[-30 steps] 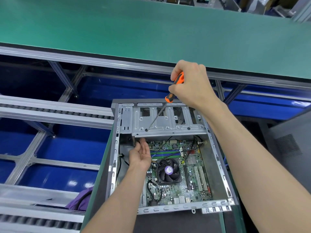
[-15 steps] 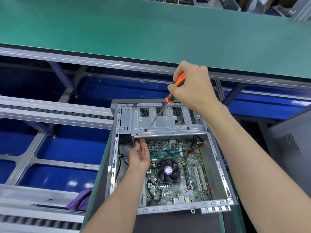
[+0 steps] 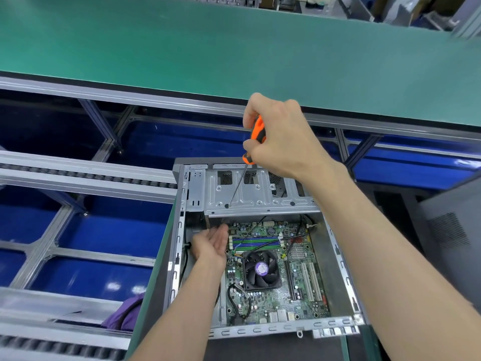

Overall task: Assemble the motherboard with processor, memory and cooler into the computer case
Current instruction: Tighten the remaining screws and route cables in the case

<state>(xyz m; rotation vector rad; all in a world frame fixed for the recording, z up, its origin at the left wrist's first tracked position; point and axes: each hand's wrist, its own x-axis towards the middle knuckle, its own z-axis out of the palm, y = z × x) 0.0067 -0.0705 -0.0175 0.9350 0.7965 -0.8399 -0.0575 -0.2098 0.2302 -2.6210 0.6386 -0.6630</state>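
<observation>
- The motherboard (image 3: 276, 277) lies flat in the open computer case (image 3: 335, 259), its cooler fan (image 3: 261, 269) and memory sticks (image 3: 256, 242) already fitted.
- Since a second ago the right hand (image 3: 279, 138) has shifted its fist on the orange screwdriver (image 3: 253, 142); the tip stays in the same hole of the drive bay plate (image 3: 260, 196), so this looks like a fastening turn under way.
- The left hand (image 3: 212, 244) remains under the plate's edge, fingers straight and pressed together, palm up, probably steadying it.
- The case's walls hem both forearms in; free room is upward, toward the green bench (image 3: 234, 48).
</observation>
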